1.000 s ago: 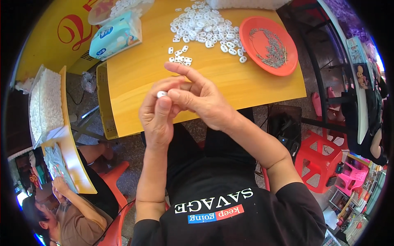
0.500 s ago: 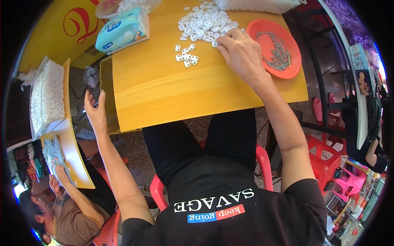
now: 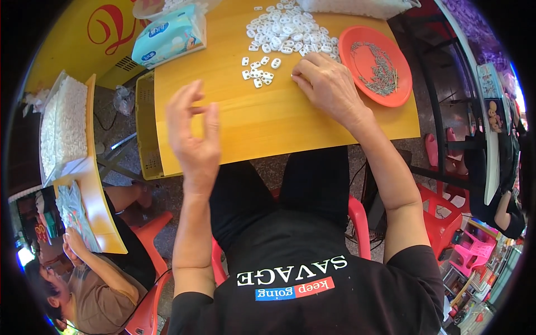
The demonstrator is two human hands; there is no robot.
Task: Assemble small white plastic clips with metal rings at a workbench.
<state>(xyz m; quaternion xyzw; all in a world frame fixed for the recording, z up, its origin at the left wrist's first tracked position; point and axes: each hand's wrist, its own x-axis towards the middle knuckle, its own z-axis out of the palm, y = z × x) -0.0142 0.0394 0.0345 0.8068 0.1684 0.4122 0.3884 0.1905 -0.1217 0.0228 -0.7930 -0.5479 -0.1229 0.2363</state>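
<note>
My right hand (image 3: 330,85) rests low over the yellow tabletop (image 3: 245,128), thumb and fingers pinched together. A tiny pale spot shows at its fingertips, too small to name. Just beyond it spreads a pile of white oval plastic pieces (image 3: 285,34) with two holes each. A small group of white two-holed pieces (image 3: 257,73) lies apart, to the left of that hand, with one oval piece (image 3: 276,63) at its right. My left hand (image 3: 194,134) is held above the table's left part, fingers apart and nothing in them.
On the right stands a red plate (image 3: 349,58) of small metal pins (image 3: 385,70). A tissue pack (image 3: 170,36) and a clear bag of white pieces (image 3: 352,4) sit at the back. Left of me, a person (image 3: 100,296) works at another table (image 3: 109,223).
My left hand has swung right and up, from beside the table to over it. My right hand has drawn back slightly from the pile. An oval piece now lies beside the small group.
</note>
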